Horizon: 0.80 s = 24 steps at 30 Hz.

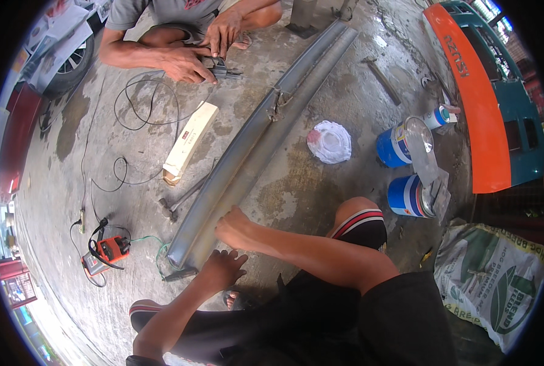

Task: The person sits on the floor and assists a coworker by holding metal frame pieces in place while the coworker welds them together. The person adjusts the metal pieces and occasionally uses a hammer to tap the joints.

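A long grey metal channel (232, 155) lies slantwise on the floor, with a ragged, torn-looking spot (278, 105) past its middle. Over the near end of the channel, my right hand (234, 227) is closed; whatever its fingers hold, if anything, is hidden. My left hand (223, 269) is just nearer to me, beside the channel's near end, its fingers spread and nothing visible in them. A dark clamp-like piece (179, 274) with a green cable sits by that end. A hammer (173, 206) lies along the channel's left side.
A crouching person's hands (202, 58) handle a small dark tool at the far side. Nearby are a long cardboard box (189, 143), black cables, an orange machine (107, 255), a white cloth (329, 142), blue cans (397, 146), another hammer (382, 80), a sack (491, 280) and an orange-green vehicle panel (479, 104).
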Each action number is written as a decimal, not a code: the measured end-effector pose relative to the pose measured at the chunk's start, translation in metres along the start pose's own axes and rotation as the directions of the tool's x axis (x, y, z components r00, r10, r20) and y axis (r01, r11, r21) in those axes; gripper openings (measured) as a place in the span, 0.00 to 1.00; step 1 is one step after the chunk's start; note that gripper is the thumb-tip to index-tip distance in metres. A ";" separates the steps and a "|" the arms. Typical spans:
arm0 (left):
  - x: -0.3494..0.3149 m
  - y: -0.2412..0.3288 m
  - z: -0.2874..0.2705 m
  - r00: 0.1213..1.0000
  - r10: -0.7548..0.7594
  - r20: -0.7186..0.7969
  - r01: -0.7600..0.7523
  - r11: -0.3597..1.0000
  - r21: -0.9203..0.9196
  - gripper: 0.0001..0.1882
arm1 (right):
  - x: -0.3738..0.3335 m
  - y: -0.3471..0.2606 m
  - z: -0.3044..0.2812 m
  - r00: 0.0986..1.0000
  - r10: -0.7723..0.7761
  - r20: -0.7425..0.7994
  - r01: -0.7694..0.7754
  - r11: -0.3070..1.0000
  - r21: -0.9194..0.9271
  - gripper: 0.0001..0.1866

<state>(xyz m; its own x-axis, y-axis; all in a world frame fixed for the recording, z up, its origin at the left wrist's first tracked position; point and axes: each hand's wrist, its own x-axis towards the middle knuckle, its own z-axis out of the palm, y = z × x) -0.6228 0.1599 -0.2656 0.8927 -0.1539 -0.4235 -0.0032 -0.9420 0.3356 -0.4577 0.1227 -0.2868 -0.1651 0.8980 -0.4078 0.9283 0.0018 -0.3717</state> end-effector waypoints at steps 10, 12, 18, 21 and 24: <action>-0.006 -0.002 0.008 1.000 0.011 -0.029 -0.010 1.000 0.029 0.20 | 0.000 -0.003 -0.004 1.000 -0.001 -0.007 0.001 1.000 0.008 0.08; -0.004 -0.002 0.009 0.999 0.019 -0.032 -0.018 0.999 0.029 0.20 | 0.000 -0.001 -0.001 1.000 0.013 -0.005 -0.013 1.000 0.013 0.08; -0.005 0.002 -0.001 0.998 -0.020 0.064 0.020 1.000 0.003 0.21 | -0.001 -0.001 -0.006 1.000 -0.023 0.022 0.022 1.000 0.021 0.06; -0.005 0.002 -0.001 0.999 -0.016 0.052 0.016 1.000 0.003 0.21 | -0.002 -0.002 -0.004 1.000 -0.017 0.007 0.017 1.000 0.022 0.06; -0.005 0.002 -0.002 0.999 -0.006 0.046 0.005 1.000 0.017 0.21 | 0.000 -0.001 -0.001 1.000 -0.017 0.000 0.017 1.000 0.021 0.06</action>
<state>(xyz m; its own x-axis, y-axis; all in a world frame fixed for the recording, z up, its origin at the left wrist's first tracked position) -0.6268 0.1593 -0.2610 0.8710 -0.1616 -0.4639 -0.0058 -0.9477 0.3192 -0.4582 0.1231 -0.2855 -0.1804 0.8980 -0.4012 0.9182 0.0075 -0.3961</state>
